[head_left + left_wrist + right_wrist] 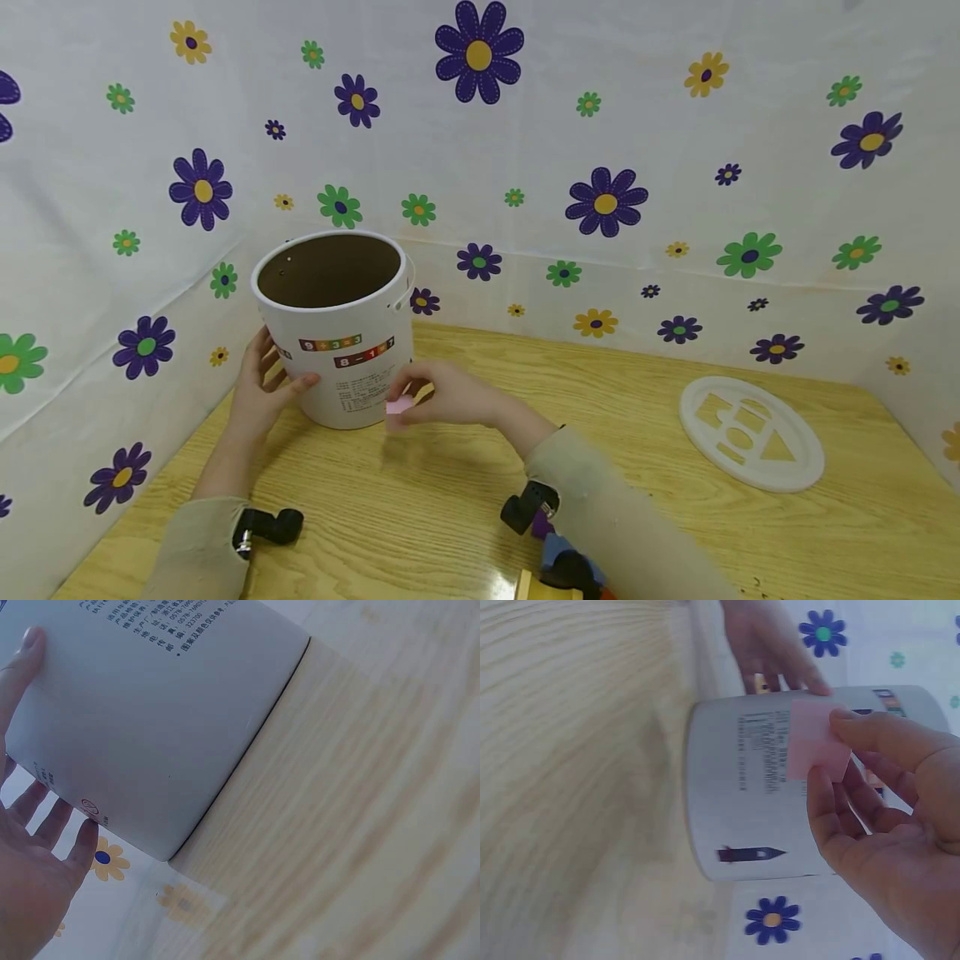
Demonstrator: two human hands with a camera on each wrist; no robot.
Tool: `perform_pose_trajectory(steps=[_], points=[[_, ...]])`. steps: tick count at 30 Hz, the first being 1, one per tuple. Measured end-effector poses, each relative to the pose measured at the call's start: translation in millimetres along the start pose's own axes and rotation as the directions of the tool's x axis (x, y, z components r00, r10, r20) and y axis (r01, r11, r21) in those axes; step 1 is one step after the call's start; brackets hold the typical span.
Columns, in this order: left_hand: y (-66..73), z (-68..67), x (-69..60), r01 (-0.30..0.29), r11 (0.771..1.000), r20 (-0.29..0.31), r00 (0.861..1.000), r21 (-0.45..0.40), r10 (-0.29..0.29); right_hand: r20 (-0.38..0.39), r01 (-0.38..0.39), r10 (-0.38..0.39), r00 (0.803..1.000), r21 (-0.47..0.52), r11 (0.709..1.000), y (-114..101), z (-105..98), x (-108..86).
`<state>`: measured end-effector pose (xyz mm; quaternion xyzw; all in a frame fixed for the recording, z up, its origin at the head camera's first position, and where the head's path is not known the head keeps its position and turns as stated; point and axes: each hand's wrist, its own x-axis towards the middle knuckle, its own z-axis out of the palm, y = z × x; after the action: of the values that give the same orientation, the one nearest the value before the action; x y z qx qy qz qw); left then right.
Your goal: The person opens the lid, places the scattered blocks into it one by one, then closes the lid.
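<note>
A white bucket (345, 367) with printed sums and small text stands on the table, its dark mouth facing up. My left hand (258, 387) rests against its left side, thumb on the front and fingers spread along the wall; the same hand (37, 847) shows in the left wrist view. Between thumb and fingertips, my right hand (450, 396) pinches a small pink block (399, 406). In the right wrist view the pink block (817, 742) appears square, in front of the bucket's (735, 817) printed side. The bucket's inside bottom is hidden.
A round white lid (810, 471) with shaped cutouts lies on the table at the right. Partly under my right forearm are a blue piece (557, 550), a purple piece (542, 525) and a yellow wooden edge (528, 587). Flower-printed cloth (525, 225) surrounds the wooden table (390, 525).
</note>
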<state>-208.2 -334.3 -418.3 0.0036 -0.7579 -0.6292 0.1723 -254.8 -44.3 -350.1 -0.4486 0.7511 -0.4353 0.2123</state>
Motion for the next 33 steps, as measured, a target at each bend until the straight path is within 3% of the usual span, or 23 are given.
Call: perform_pose_trajectory(steps=[10, 16, 24, 33], points=[[1.6, 0.9, -1.9, -0.002, 1.0, -0.008, 1.0, 0.027, 0.003, -0.126, 0.128, -0.132, 0.983, -0.042, 0.991, -38.7, -29.4, 2.7], [1.7, 0.8, -2.7, 0.005, 1.0, -0.013, 1.0, 0.022, -0.005, -0.21, 0.152, -0.169, 0.963, -0.093, 0.984, -64.6, -44.3, 12.6], [-1.4, -0.4, -1.2, 0.007, 1.0, -0.011, 1.0, 0.019, -0.007, -0.351, 0.113, -0.16, 0.923, -0.15, 0.982, -84.2, -54.2, 35.5], [-2.5, -1.1, 1.2, 0.012, 0.999, -0.012, 1.0, 0.032, -0.011, -0.419, -0.001, -0.085, 0.904, -0.2, 0.98, -84.3, -54.4, 59.8]])
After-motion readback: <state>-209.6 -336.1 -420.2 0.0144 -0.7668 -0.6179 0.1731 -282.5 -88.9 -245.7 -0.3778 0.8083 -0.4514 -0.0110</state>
